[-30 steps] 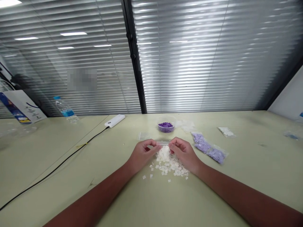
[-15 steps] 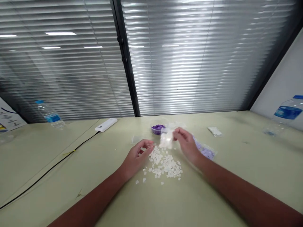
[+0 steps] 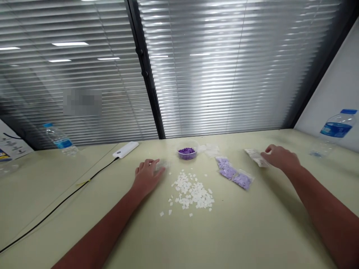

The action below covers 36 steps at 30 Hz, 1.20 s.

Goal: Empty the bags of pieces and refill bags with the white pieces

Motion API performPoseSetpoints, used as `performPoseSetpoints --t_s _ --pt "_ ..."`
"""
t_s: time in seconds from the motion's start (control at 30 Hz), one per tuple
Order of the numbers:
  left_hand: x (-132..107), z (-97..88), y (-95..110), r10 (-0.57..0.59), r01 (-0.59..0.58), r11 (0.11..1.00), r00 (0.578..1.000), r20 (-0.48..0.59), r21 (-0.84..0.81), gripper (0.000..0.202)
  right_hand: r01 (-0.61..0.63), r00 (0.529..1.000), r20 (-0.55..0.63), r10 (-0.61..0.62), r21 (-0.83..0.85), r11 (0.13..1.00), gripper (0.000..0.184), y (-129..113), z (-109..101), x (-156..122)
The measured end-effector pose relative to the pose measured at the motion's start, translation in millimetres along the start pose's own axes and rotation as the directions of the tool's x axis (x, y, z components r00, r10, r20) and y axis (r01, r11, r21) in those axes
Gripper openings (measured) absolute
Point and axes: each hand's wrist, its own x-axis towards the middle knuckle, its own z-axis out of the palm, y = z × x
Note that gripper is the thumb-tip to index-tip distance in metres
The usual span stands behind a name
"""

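My left hand (image 3: 146, 175) rests low over the table on the left, thumb and fingers apart, at the edge of a flat clear plastic bag (image 3: 165, 163). To the right, my right hand (image 3: 281, 157) pinches the near end of a small clear bag of white pieces (image 3: 255, 157) at the table surface. Between the hands lies a loose heap of small white square pieces (image 3: 196, 196), with a few strays around it. Behind the heap stands a clear round tub (image 3: 187, 155) of purple pieces. Bags of lilac pieces (image 3: 234, 173) lie right of the heap.
Crumpled clear bags (image 3: 210, 150) lie beside the tub. A white power bank (image 3: 126, 149) with a black cable (image 3: 60, 198) is on the left. Water bottles stand at the left (image 3: 61, 140) and right (image 3: 335, 130). Window blinds (image 3: 202, 74) rise behind the table.
My right hand has moved right with the bag of white pieces, from above the heap to where another white bag lay. My left hand has shifted left, away from the heap to the clear bag.
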Motion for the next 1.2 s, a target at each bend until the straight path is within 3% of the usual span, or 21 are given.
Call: performPoseSetpoints --t_s 0.07,0.1,0.2,0.3,0.4,0.53,0.63,0.77,0.83,0.93,1.03,1.13,1.2 --pt "4.3 1.4 -9.4 0.018 -0.018 1.000 1.000 0.013 0.008 0.048 0.129 0.989 -0.059 -0.134 -0.078 0.989 0.028 -23.8 1.3 -16.3" --pt "5.0 1.9 -12.1 0.024 -0.025 1.000 1.000 0.014 0.006 0.045 0.255 0.965 -0.055 -0.255 -0.010 0.967 0.026 -40.0 4.2 -28.8" --pt "5.4 2.5 -15.2 0.020 -0.020 1.000 1.000 0.000 0.007 0.037 0.567 0.800 0.010 -0.599 0.313 0.762 0.025 -90.4 22.3 -76.6" --pt "10.0 -2.0 -19.7 -0.010 0.009 1.000 0.999 -0.036 -0.008 0.036 0.687 0.633 0.020 -0.774 0.445 0.574 0.022 -124.3 48.3 -121.3" --pt "20.4 -15.7 -33.3 -0.068 0.063 0.997 0.993 -0.100 -0.046 0.048 0.644 0.594 0.071 -0.802 0.555 0.526 0.025 -137.6 70.1 -147.9" --pt "30.1 -37.9 -57.9 -0.161 0.151 0.986 0.973 -0.164 -0.076 0.060 0.591 0.616 0.105 -0.781 0.594 0.546 0.033 -146.1 84.6 -158.7" --pt "29.7 -42.9 -66.5 -0.181 0.172 0.982 0.974 -0.133 -0.076 0.060 0.602 0.616 0.157 -0.772 0.538 0.590 0.046 -155.5 92.2 -157.9" --pt "25.6 -36.2 -59.4 -0.132 0.129 0.989 0.991 -0.029 -0.074 0.062 0.622 0.636 0.187 -0.749 0.449 0.641 0.060 -168.1 103.9 -155.0" --pt "23.3 -33.3 -51.2 -0.103 0.103 0.992 0.995 -0.008 -0.068 0.062 0.651 0.605 0.200 -0.771 0.433 0.623 0.065 -172.6 106.0 -155.4" --pt "17.2 -31.6 -34.3 -0.058 0.055 0.997 0.997 -0.052 -0.060 0.058 0.697 0.522 0.250 -0.815 0.426 0.577 0.072 -177.8 102.0 -159.5" --pt "7.9 -27.8 -13.6 0.087 -0.096 0.990 0.992 -0.087 -0.107 0.050 0.740 0.431 0.301 -0.851 0.422 0.524 0.078 -182.7 96.5 -164.9" --pt "0.9 -16.8 2.4 0.222 -0.224 0.944 0.974 -0.034 -0.242 0.044 0.760 0.361 0.337 -0.869 0.433 0.484 0.085 -188.5 97.6 -167.3" --pt "0.5 -7.9 5.1 0.275 -0.265 0.933 0.961 0.005 -0.244 0.043 0.767 0.330 0.337 -0.882 0.449 0.459 0.088 -193.4 102.6 -166.9"
